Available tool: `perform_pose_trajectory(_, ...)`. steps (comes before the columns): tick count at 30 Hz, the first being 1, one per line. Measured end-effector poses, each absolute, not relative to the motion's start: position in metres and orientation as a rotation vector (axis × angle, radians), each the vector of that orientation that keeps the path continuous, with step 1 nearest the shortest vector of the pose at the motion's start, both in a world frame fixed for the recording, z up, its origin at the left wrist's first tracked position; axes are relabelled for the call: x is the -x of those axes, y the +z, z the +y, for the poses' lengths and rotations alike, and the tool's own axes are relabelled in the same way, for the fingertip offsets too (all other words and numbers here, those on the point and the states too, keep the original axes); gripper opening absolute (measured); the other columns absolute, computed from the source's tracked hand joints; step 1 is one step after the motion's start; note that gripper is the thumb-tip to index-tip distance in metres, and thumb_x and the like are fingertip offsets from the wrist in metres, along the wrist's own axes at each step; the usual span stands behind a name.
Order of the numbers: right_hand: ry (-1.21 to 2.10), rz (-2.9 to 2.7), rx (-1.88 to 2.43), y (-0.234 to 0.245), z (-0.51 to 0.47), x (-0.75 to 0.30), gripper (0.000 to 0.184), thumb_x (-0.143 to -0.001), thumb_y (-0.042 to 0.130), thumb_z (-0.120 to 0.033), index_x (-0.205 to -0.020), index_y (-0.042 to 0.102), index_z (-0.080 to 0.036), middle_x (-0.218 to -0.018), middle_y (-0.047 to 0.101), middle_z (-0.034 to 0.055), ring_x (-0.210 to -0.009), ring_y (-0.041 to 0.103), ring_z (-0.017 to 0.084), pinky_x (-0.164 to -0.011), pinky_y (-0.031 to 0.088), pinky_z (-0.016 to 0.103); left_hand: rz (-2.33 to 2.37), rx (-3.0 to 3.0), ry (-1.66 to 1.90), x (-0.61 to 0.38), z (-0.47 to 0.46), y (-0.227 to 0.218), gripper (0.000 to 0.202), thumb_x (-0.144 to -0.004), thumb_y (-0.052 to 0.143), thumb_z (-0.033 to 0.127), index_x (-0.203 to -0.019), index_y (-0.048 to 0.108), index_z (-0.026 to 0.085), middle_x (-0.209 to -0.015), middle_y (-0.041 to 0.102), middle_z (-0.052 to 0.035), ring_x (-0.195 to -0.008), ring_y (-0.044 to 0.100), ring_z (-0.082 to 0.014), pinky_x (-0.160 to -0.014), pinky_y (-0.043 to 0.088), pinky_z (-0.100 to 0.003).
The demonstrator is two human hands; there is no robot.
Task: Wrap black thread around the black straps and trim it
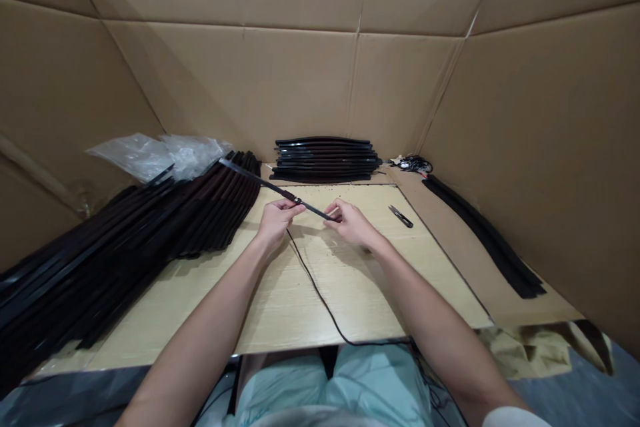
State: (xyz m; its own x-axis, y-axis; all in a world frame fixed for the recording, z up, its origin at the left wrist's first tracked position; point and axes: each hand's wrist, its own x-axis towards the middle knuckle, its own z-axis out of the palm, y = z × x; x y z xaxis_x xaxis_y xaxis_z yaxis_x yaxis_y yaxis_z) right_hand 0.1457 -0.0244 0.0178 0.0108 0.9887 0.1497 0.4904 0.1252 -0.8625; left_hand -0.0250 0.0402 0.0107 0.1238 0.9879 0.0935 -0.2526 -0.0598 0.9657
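A long thin black strip slants from upper left down to the right above the wooden tabletop. My left hand pinches it near its middle. My right hand pinches its right end. A thin black cord trails from the hands down over the table's front edge.
A big heap of long black strips covers the left of the table, with clear plastic bags behind it. A neat stack of black strips lies at the back. Small snips rest right of my hands. More strips lie along the right. Cardboard walls enclose the space.
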Motion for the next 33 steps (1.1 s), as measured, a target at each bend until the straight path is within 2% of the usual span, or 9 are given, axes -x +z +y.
perform_pose_trajectory(3, 0.8, -1.617, 1.473, 0.02, -0.024, -0.147, 0.025, -0.076, 0.069, -0.019, -0.098, 0.058, -0.017, -0.072, 0.062, -0.0015, -0.068, 0.058, 0.015, -0.062, 0.042, 0.026, 0.877, -1.126, 1.275, 0.024, 0.04, 0.011, 0.043, -0.033, 0.09, 0.033, -0.05, 0.054, 0.015, -0.044, 0.041, 0.008, -0.041, 0.027, -0.0028, -0.042, 0.014, -0.022)
perform_pose_trajectory(7, 0.863, -1.686, 1.407, 0.025, -0.025, -0.148, 0.007, -0.081, 0.064, -0.022, -0.08, 0.062, -0.016, -0.073, 0.063, -0.0004, -0.071, 0.059, 0.015, -0.067, 0.045, 0.026, 0.849, -1.118, 1.268, 0.024, 0.038, 0.013, 0.044, -0.034, 0.089, 0.035, -0.052, 0.054, 0.015, -0.044, 0.037, 0.0094, -0.04, 0.024, -0.0022, -0.042, 0.013, -0.022)
perform_pose_trajectory(10, 0.93, -1.691, 1.393, 0.027, -0.027, -0.148, 0.012, -0.084, 0.06, -0.02, -0.073, 0.057, -0.016, -0.066, 0.061, -0.0021, -0.059, 0.057, 0.012, -0.06, 0.046, 0.024, 0.829, -1.119, 1.26, 0.025, 0.037, 0.014, 0.042, -0.038, 0.088, 0.036, -0.051, 0.053, 0.015, -0.043, 0.034, 0.0098, -0.04, 0.022, -0.0022, -0.042, 0.012, -0.022)
perform_pose_trajectory(14, 1.061, -1.625, 1.406, 0.028, -0.029, -0.145, 0.009, -0.086, 0.057, -0.019, -0.079, 0.05, -0.018, -0.069, 0.065, -0.0005, -0.05, 0.06, 0.011, -0.048, 0.05, 0.022, 0.812, -1.12, 1.258, 0.025, 0.037, 0.013, 0.039, -0.043, 0.086, 0.036, -0.052, 0.054, 0.015, -0.042, 0.033, 0.0097, -0.04, 0.022, -0.0027, -0.042, 0.011, -0.023)
perform_pose_trajectory(21, 1.029, -1.532, 1.444, 0.03, -0.03, -0.147, 0.034, -0.074, 0.069, -0.016, -0.083, 0.037, -0.023, -0.058, 0.065, -0.0061, -0.036, 0.051, 0.009, -0.033, 0.036, 0.017, 0.798, -1.115, 1.255, 0.024, 0.037, 0.01, 0.038, -0.044, 0.087, 0.036, -0.055, 0.056, 0.016, -0.043, 0.031, 0.0105, -0.04, 0.021, -0.0027, -0.042, 0.01, -0.023)
perform_pose_trajectory(25, 0.929, -1.536, 1.435, 0.028, -0.029, -0.148, 0.034, -0.071, 0.073, -0.021, -0.082, 0.04, -0.023, -0.058, 0.065, -0.0062, -0.038, 0.048, 0.008, -0.037, 0.035, 0.017, 0.801, -1.106, 1.244, 0.024, 0.037, 0.009, 0.04, -0.044, 0.087, 0.037, -0.054, 0.056, 0.015, -0.043, 0.031, 0.0104, -0.039, 0.02, -0.0024, -0.042, 0.01, -0.023)
perform_pose_trajectory(29, 0.839, -1.573, 1.397, 0.029, -0.029, -0.147, 0.017, -0.087, 0.056, -0.034, -0.083, 0.045, -0.021, -0.063, 0.067, -0.0019, -0.042, 0.05, 0.009, -0.042, 0.038, 0.019, 0.813, -1.094, 1.248, 0.026, 0.039, 0.01, 0.039, -0.045, 0.087, 0.037, -0.054, 0.056, 0.015, -0.043, 0.032, 0.0097, -0.04, 0.021, -0.0025, -0.042, 0.01, -0.023)
perform_pose_trajectory(31, 0.825, -1.593, 1.389, 0.029, -0.028, -0.148, 0.016, -0.091, 0.05, -0.035, -0.083, 0.049, -0.02, -0.068, 0.068, 0.0, -0.048, 0.053, 0.01, -0.048, 0.041, 0.02, 0.823, -1.088, 1.248, 0.027, 0.04, 0.01, 0.039, -0.044, 0.087, 0.036, -0.054, 0.057, 0.015, -0.043, 0.033, 0.0095, -0.04, 0.022, -0.0026, -0.042, 0.011, -0.023)
perform_pose_trajectory(33, 0.809, -1.618, 1.389, 0.028, -0.027, -0.149, 0.013, -0.09, 0.051, -0.031, -0.085, 0.053, -0.019, -0.073, 0.068, 0.0014, -0.057, 0.057, 0.011, -0.055, 0.043, 0.022, 0.829, -1.083, 1.239, 0.027, 0.04, 0.01, 0.038, -0.043, 0.088, 0.035, -0.055, 0.057, 0.015, -0.043, 0.034, 0.0095, -0.04, 0.022, -0.0028, -0.041, 0.011, -0.023)
